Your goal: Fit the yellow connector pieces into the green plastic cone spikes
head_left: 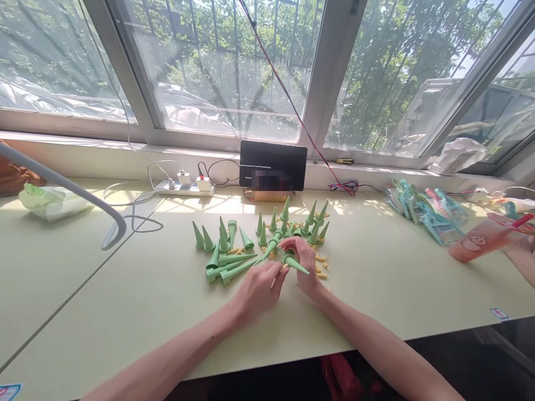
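Note:
Just past the middle of the table, my right hand (pixel 307 262) curls around a green plastic spike (pixel 297 265) whose point tilts down to the right. Close beside it, my left hand (pixel 261 284) has its fingers pinched on what looks like a small yellow plastic piece (pixel 285 268), partly hidden by the fingertips. Around both hands are more green spikes, several upright (pixel 285 209) and others lying flat (pixel 238 272). Small yellow pieces (pixel 321 267) lie scattered among them and to the right of my right hand.
Behind the spikes a black tablet (pixel 273 167) leans on a stand. A power strip (pixel 188 189) with cables is back left, near a grey curved bar (pixel 79 195). Bagged pastel items (pixel 434 217) lie right. A red drink cup (pixel 476 242) stands tilted by another person's arm (pixel 524 259).

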Motion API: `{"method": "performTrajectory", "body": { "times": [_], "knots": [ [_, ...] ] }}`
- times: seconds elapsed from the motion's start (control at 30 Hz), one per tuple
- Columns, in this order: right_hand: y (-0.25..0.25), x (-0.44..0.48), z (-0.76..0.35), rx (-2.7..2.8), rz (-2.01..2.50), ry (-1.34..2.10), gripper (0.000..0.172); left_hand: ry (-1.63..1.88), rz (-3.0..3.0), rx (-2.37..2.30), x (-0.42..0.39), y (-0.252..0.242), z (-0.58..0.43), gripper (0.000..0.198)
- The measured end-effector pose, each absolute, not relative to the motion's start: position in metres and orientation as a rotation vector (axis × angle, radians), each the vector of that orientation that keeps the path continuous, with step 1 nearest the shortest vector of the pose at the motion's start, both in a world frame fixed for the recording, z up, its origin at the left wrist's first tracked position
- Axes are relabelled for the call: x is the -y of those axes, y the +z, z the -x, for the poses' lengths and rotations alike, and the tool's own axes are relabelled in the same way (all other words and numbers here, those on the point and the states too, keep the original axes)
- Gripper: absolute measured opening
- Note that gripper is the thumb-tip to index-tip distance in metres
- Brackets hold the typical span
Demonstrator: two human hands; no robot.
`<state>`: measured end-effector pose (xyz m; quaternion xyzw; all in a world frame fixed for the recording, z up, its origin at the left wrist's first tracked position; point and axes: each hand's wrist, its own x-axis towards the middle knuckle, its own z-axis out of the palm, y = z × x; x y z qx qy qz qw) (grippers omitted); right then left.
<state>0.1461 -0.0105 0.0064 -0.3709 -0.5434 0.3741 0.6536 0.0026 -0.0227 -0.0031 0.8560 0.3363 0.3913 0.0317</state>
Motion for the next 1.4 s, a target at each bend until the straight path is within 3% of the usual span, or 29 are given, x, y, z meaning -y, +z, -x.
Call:
{"method": "performTrajectory", "body": {
  "times": [0.37, 0.63, 0.97, 1.4],
  "knots": [
    [0.005, 0.005, -0.148, 1.082, 0.802, 1.003, 0.039, 1.466, -2.737, -0.986, 0.035, 0.011, -0.005, 0.023],
    [0.005, 0.003, -0.148, 1.147, 1.102, 0.951, 0.041, 1.258, -2.355, -1.274, 0.015, 0.003, 0.001, 0.034],
    [0.003, 0.004, -0.147, 1.246, 1.166, 0.991, 0.035, 1.181, -2.142, -1.299, 0.007, 0.004, 0.001, 0.037],
    [0.006, 0.010, -0.147, 1.436, 1.278, 0.756, 0.034, 1.185, -1.975, -1.144, 0.006, 0.006, 0.000, 0.037]
  ]
}}
